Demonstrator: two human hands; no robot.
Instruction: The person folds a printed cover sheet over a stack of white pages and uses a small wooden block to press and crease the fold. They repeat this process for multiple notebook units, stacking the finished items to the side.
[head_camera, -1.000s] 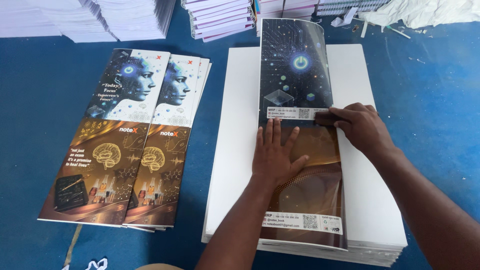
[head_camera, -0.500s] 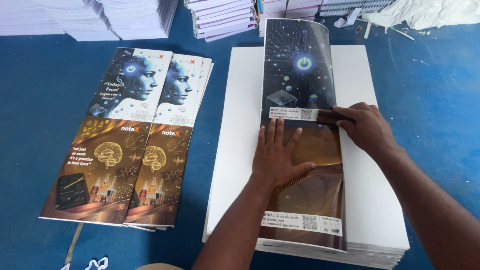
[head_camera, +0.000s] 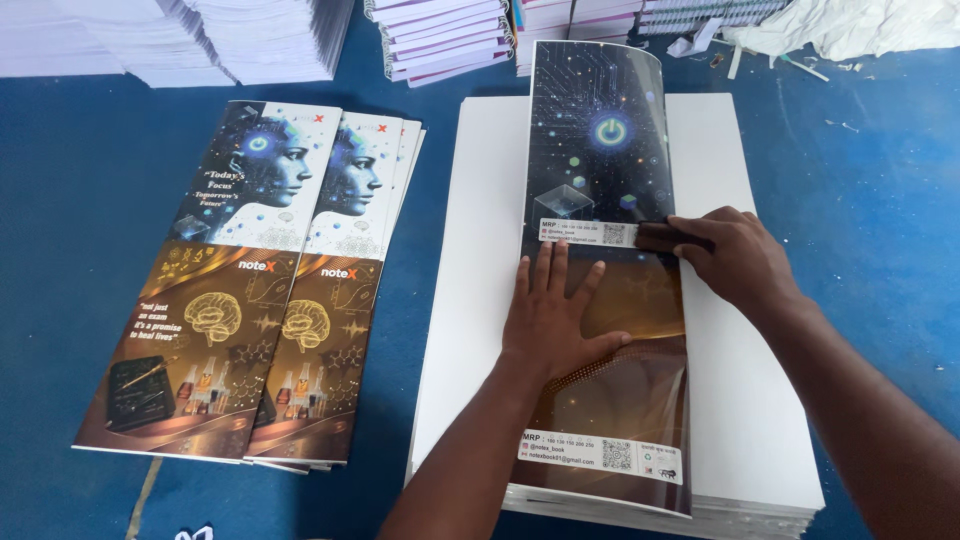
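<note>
Glossy cover sheet (head_camera: 610, 150) lies under flat left hand (head_camera: 555, 320); right hand (head_camera: 735, 260) grips dark block (head_camera: 665, 237).

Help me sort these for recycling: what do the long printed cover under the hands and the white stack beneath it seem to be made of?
The printed cover looks like glossy coated card or laminated paper: light glares off its brown lower half and its far end curls up. The white stack looks like plain matte paper sheets: no shine, and thin layered edges show at its near side. Both hands, left and right, press on the cover.
</note>
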